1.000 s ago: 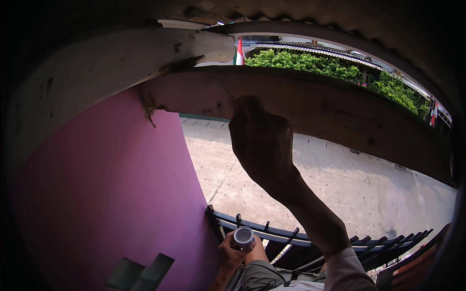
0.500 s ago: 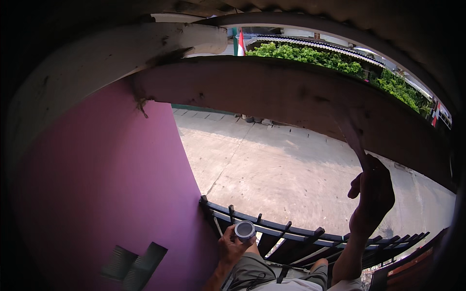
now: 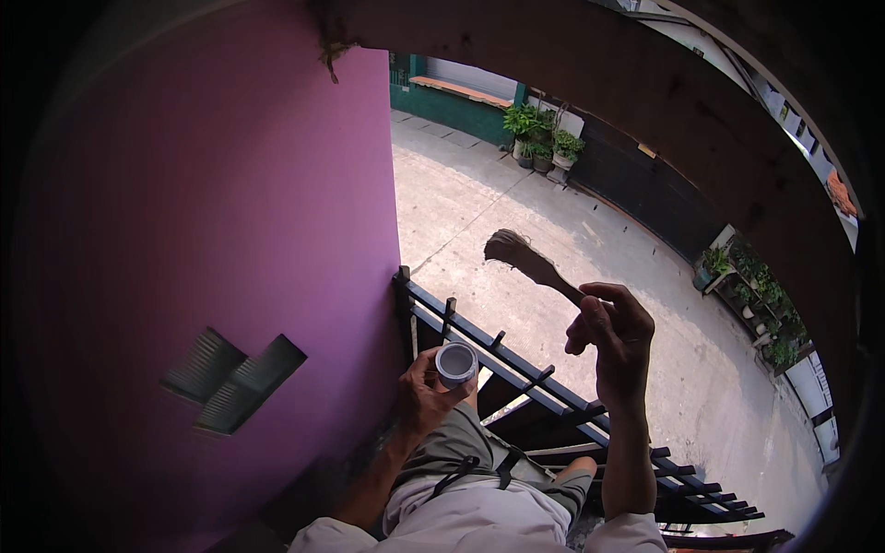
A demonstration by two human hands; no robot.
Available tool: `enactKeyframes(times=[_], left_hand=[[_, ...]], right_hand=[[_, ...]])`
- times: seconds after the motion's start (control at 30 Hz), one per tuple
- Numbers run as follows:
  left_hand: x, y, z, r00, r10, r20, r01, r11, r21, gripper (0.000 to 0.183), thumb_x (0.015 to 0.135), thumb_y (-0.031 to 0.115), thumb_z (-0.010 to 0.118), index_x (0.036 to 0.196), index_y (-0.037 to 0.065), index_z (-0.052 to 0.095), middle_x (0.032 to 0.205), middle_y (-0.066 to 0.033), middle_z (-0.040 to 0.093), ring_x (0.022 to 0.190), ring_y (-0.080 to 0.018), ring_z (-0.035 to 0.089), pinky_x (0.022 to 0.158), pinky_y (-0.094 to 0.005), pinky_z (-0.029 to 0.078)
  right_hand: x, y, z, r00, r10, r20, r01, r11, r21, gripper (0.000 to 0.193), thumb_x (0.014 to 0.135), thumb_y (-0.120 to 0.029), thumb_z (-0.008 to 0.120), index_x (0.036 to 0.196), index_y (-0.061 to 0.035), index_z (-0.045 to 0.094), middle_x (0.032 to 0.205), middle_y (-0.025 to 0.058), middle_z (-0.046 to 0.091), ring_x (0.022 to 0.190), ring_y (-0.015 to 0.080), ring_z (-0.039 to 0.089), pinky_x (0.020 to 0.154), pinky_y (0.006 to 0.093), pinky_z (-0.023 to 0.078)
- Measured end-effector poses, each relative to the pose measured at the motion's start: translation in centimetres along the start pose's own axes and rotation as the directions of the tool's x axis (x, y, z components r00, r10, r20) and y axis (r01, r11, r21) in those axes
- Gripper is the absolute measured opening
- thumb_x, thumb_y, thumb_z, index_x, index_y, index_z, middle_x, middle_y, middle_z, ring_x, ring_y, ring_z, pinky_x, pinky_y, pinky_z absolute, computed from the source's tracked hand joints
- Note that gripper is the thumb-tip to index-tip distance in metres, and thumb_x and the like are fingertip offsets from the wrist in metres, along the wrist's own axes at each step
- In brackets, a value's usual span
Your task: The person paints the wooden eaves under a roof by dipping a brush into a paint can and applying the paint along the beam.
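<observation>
My left hand point(image 3: 426, 394) is closed around a small round can point(image 3: 456, 365), held low in front of my body with its open top facing up; greyish paint seems to fill it. In my right hand point(image 3: 619, 332) is a paintbrush point(image 3: 533, 262), its handle pinched between thumb and fingers. The bristles point up and to the left, clear of any surface. Above both hands runs a dark brown beam point(image 3: 590, 60), apart from the brush.
A pink wall point(image 3: 221, 203) with slatted vents point(image 3: 251, 383) stands on my left. A black metal railing point(image 3: 516, 359) crosses below my hands. Beyond lies a concrete street point(image 3: 479, 194) with potted plants point(image 3: 544, 138) along the far side.
My right hand has brought the brush down and left, away from the beam. The view has tilted downward, showing more of the street. My left hand still holds the can.
</observation>
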State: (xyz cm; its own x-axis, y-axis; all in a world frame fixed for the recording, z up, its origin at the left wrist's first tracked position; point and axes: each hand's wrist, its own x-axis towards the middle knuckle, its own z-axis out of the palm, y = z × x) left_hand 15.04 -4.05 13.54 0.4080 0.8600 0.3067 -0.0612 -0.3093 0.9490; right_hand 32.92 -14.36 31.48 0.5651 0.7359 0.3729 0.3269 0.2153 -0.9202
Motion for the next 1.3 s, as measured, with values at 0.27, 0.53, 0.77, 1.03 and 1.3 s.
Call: enactKeyframes(times=[0.27,0.53,0.77,1.03,1.3], left_hand=[[-0.3,-1.8,-0.2,0.997,0.079,0.006,-0.079,0.983,0.169,0.06,0.068,0.025,0.088,0.113,0.0,0.058,0.098,-0.0123,0.068,0.086,-0.0192,0.069,0.073,-0.0325,0.057],[-0.8,-2.7,1.1,0.995,0.063,0.083,-0.072,0.992,0.1,0.058,0.068,0.021,0.088,0.113,0.0,0.057,0.1,-0.0108,0.069,0.089,-0.0167,0.068,0.078,-0.0311,0.055],[-1.4,-2.1,1.1,0.996,0.059,0.061,-0.068,0.985,0.161,0.054,0.069,0.015,0.087,0.112,0.0,0.058,0.095,-0.0088,0.07,0.089,-0.0147,0.066,0.082,-0.0303,0.054],[-1.9,-0.8,2.2,0.996,0.087,0.034,-0.092,0.98,0.176,0.048,0.068,0.012,0.086,0.107,0.002,0.06,0.094,-0.0075,0.07,0.088,-0.0161,0.067,0.084,-0.0318,0.053],[-3.5,0.1,4.9,0.989,0.112,0.098,-0.13,0.969,0.211,0.054,0.069,0.019,0.087,0.112,0.0,0.058,0.096,-0.0111,0.071,0.09,-0.0183,0.069,0.081,-0.0318,0.055]], right_hand=[[-5.0,9.4,-3.4,0.956,0.289,-0.056,-0.257,0.912,0.319,0.023,0.091,-0.017,0.067,0.103,0.0033,0.066,0.07,0.0094,0.067,0.061,0.015,0.066,0.054,0.0251,0.051],[-8.0,11.5,-5.0,0.922,0.369,-0.116,-0.298,0.87,0.393,0.026,0.09,-0.021,0.068,0.099,0.0032,0.067,0.078,0.0111,0.069,0.069,0.0155,0.068,0.066,0.0264,0.058],[-9.0,13.1,-7.4,0.904,0.316,-0.287,-0.209,0.914,0.348,0.022,0.087,-0.015,0.065,0.098,0.0047,0.066,0.075,0.01,0.068,0.068,0.0144,0.066,0.069,0.0267,0.055],[-10.8,13.8,-10.5,0.859,0.412,-0.304,-0.226,0.838,0.497,0.029,0.084,-0.01,0.062,0.104,0.0105,0.061,0.083,0.0187,0.069,0.072,0.0219,0.07,0.071,0.03,0.058],[-14.9,14.9,-12.1,0.835,0.45,-0.317,-0.195,0.781,0.593,0.024,0.083,-0.007,0.058,0.103,0.0067,0.061,0.084,0.0162,0.068,0.075,0.0244,0.07,0.072,0.0326,0.058]])
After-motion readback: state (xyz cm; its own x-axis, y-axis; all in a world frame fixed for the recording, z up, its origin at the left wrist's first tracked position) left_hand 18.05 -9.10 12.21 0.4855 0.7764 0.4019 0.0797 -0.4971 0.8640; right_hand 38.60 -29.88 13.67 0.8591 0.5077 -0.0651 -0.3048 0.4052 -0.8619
